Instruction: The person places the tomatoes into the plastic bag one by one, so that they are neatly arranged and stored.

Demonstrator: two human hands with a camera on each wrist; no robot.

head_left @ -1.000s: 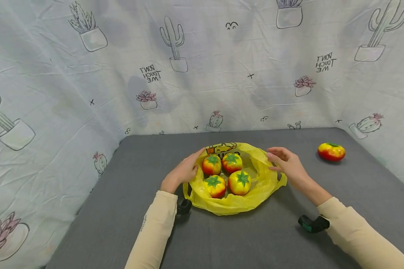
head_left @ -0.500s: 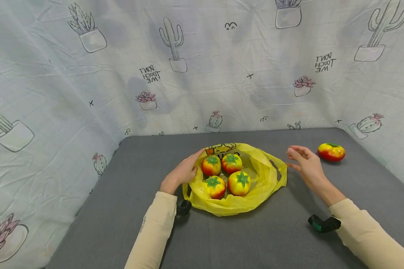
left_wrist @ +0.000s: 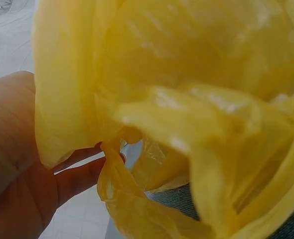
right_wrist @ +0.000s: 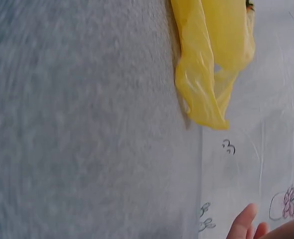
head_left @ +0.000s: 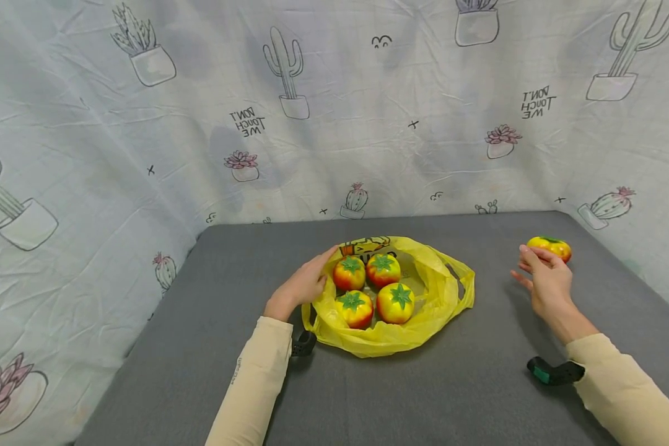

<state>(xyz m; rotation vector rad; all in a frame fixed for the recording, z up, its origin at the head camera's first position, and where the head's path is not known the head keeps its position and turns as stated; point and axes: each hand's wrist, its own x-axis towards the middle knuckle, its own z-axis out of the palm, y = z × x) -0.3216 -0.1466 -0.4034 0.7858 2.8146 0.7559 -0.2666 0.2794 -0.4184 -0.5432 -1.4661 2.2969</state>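
Right hand [head_left: 547, 286]: has left the yellow bag [head_left: 424, 310], now fingers spread, holding nothing, just short of the loose tomato [head_left: 552, 246] beyond its fingertips. Left hand [head_left: 301, 286]: still grips the bag's rim, four tomatoes [head_left: 375, 288] beside it.

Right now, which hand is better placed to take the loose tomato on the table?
The right hand, probably. It is open, its fingers next to the loose tomato at the table's right side. The left hand holds the edge of the yellow bag, far from that tomato.
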